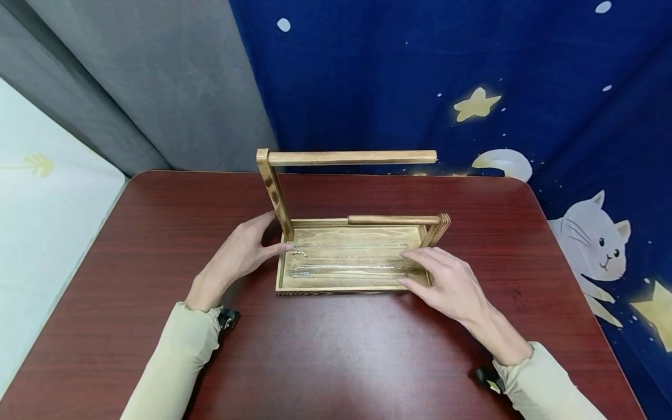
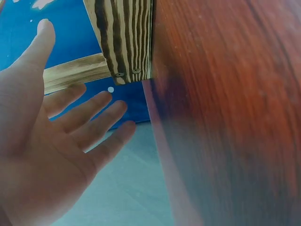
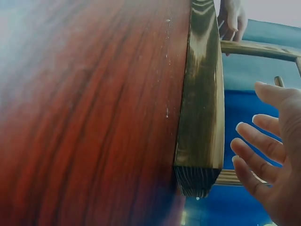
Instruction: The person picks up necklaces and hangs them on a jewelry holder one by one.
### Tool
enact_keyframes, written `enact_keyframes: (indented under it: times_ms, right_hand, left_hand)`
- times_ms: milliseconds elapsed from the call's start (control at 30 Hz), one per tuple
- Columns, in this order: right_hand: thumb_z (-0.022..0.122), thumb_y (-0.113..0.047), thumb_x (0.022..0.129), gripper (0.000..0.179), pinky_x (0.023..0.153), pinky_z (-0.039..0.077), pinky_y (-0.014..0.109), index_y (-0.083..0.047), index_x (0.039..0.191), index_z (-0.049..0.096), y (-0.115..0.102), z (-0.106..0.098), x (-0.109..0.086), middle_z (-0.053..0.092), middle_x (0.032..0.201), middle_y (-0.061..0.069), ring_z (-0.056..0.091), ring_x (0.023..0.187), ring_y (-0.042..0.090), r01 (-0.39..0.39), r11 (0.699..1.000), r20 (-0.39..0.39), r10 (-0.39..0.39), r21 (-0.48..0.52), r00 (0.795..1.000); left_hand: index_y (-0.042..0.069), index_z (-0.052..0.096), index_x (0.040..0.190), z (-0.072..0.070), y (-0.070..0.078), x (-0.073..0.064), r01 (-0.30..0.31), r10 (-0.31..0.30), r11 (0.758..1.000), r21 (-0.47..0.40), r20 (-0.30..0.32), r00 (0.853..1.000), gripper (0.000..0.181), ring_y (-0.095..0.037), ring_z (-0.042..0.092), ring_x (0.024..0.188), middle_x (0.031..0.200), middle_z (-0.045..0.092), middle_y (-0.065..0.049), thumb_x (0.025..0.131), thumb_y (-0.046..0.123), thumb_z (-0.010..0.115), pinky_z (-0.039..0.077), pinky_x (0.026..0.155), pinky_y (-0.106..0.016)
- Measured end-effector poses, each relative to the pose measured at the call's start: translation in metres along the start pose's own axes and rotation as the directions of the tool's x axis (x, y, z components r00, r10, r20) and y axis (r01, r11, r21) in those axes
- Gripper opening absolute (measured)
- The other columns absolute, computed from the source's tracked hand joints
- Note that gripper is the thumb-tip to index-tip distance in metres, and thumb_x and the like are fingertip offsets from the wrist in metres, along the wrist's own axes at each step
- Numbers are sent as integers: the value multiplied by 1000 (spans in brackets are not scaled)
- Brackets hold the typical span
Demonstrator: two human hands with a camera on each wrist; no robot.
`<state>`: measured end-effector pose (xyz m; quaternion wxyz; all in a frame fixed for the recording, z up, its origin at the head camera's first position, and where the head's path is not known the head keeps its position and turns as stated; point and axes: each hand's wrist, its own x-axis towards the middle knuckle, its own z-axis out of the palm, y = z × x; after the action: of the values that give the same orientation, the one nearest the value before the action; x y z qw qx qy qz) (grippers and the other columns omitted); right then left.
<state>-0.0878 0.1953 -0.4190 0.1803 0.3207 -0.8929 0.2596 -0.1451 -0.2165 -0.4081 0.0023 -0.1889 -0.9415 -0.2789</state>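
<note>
A shallow wooden tray [image 1: 357, 289] stands on the table with several fine silvery necklaces [image 1: 343, 267] stretched lengthwise inside it. An upright post [image 1: 275, 192] rises at its left end and carries a long bar [image 1: 352, 157]. On the right, a shorter angled post [image 1: 437, 229] bears a lower bar [image 1: 394, 220]. My left hand [image 1: 238, 256] is at the tray's left side, thumb over the rim by the post; its fingers look straight in the left wrist view. Over the right rim is my right hand [image 1: 446, 280], fingers loosely spread, fingertips above the necklace ends.
The dark red wooden table [image 1: 336, 350] extends around the tray on every side. Behind its far edge hang a grey curtain [image 1: 157, 76] and a blue curtain [image 1: 367, 76] with stars and a cat. White cloth [image 1: 47, 204] borders the table's left side.
</note>
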Motion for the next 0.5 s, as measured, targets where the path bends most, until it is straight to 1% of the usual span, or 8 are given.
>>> enact_keyframes:
  times_ms: [200,333,500]
  right_hand:
    - [83,-32,79,47,88,48,33,-15,121,71,0,4,2,70,113,-1,64,104,15,-14,1000,11,14,27,1000]
    - [83,-30,79,45,88,49,35,-15,120,71,-1,7,6,70,113,-1,64,105,15,-4,999,30,2,49,1000]
    - [83,-28,80,42,89,50,37,-13,118,72,-2,12,10,70,113,-1,64,107,16,8,998,51,-12,68,999]
  left_hand:
    - [19,60,131,3,-1,4,-14,13,1000,-28,-25,1000,54,-26,59,121,128,64,-2,85,42,79,44,101,-47]
    - [18,62,128,3,-4,6,-5,4,999,-43,-34,999,52,-27,61,118,122,67,-2,85,39,80,45,99,-46]
    - [17,63,126,5,-5,9,1,-3,998,-63,-35,999,47,-28,62,116,119,68,-4,87,38,78,45,98,-47]
